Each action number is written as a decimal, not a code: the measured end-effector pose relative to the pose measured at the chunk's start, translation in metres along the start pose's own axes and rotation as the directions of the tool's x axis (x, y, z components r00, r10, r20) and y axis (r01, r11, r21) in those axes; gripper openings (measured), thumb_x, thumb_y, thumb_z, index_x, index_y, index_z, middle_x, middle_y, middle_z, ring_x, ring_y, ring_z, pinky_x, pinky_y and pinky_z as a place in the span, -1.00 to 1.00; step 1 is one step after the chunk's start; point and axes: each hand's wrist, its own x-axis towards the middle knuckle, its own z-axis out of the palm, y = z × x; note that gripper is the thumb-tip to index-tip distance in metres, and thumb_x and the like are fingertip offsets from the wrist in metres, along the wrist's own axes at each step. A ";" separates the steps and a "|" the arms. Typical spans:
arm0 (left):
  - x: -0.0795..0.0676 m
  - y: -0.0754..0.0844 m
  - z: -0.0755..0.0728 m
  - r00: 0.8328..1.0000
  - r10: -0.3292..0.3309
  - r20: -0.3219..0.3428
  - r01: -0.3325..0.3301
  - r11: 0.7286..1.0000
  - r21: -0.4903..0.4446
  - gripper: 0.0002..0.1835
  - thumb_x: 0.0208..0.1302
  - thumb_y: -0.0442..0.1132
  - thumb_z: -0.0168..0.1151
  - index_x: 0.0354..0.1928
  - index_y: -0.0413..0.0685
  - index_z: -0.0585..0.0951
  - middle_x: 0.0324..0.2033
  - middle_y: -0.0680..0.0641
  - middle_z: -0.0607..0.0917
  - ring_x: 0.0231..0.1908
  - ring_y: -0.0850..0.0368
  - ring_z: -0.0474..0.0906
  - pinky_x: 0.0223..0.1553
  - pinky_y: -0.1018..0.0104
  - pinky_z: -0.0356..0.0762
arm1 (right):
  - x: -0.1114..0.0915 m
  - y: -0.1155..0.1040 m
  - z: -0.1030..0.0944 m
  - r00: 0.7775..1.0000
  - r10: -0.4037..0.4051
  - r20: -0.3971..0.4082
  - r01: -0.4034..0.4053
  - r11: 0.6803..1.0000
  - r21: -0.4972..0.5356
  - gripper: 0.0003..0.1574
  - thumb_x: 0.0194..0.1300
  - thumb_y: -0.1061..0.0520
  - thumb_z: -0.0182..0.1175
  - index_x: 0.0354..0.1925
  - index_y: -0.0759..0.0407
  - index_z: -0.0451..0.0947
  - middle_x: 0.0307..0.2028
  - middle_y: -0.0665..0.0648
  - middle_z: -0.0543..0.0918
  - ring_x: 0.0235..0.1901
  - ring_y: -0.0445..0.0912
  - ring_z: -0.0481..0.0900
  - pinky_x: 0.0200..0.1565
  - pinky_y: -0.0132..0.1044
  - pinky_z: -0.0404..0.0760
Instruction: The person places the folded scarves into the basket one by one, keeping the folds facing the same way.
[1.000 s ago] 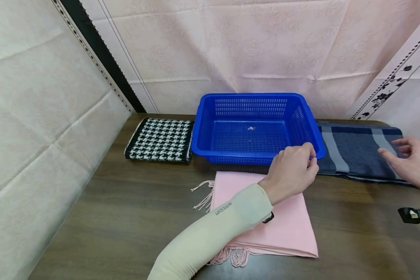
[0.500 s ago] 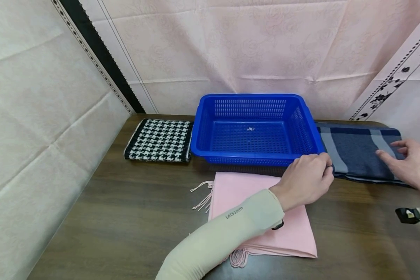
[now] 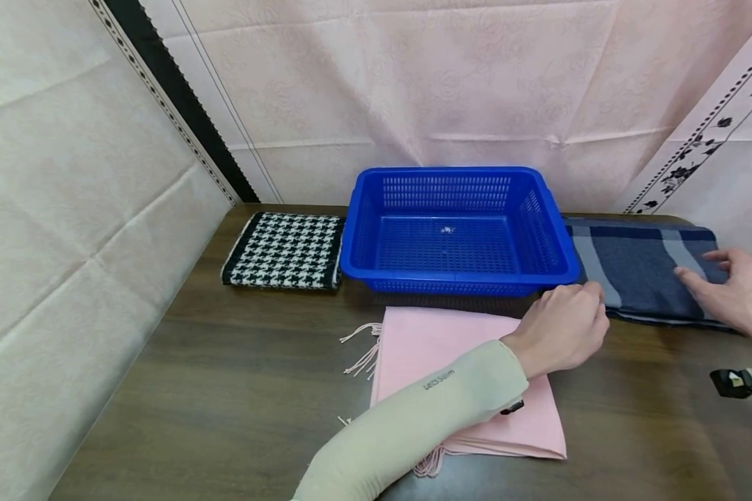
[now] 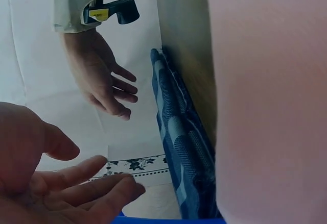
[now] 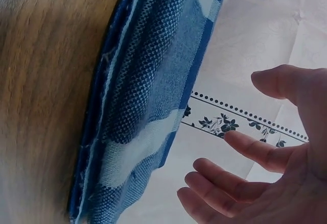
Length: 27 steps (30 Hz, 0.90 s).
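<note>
A folded navy scarf (image 3: 639, 268) with pale grey-blue stripes lies at the right of the table, its left end against the blue basket. My left hand (image 3: 560, 327) is over the basket's front right corner and the scarf's near left edge. In the left wrist view its fingers (image 4: 92, 193) are loosely bent, thumb apart, holding nothing. My right hand (image 3: 736, 296) hovers by the scarf's right end. Seen from the right wrist, its fingers (image 5: 225, 183) are spread and apart from the cloth. Beneath my left forearm a folded pink scarf (image 3: 439, 348) with fringe is partly hidden.
The blue plastic basket (image 3: 457, 276) stands at the back middle, with a small white mark on its floor. Left of it lies a folded black-and-white houndstooth cloth (image 3: 288, 250). Pale patterned cloth (image 3: 476, 83) hangs behind the brown wooden table (image 3: 238, 390).
My left hand has moved right and slightly nearer, from the basket's front rim to the navy scarf's left end. My right hand has barely moved. The scarves and basket stay put.
</note>
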 end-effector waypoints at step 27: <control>0.023 0.023 0.034 0.967 -0.251 0.045 0.249 0.968 0.040 -0.69 0.50 0.13 -0.07 0.07 0.18 0.47 0.37 0.08 0.37 0.22 0.20 0.45 0.26 0.48 0.35 | 0.049 0.071 0.034 0.994 0.095 0.061 -0.092 0.994 -0.063 0.24 0.45 -0.52 -0.40 0.54 0.49 -0.18 0.42 0.70 0.05 0.28 0.59 0.15 0.10 0.42 0.37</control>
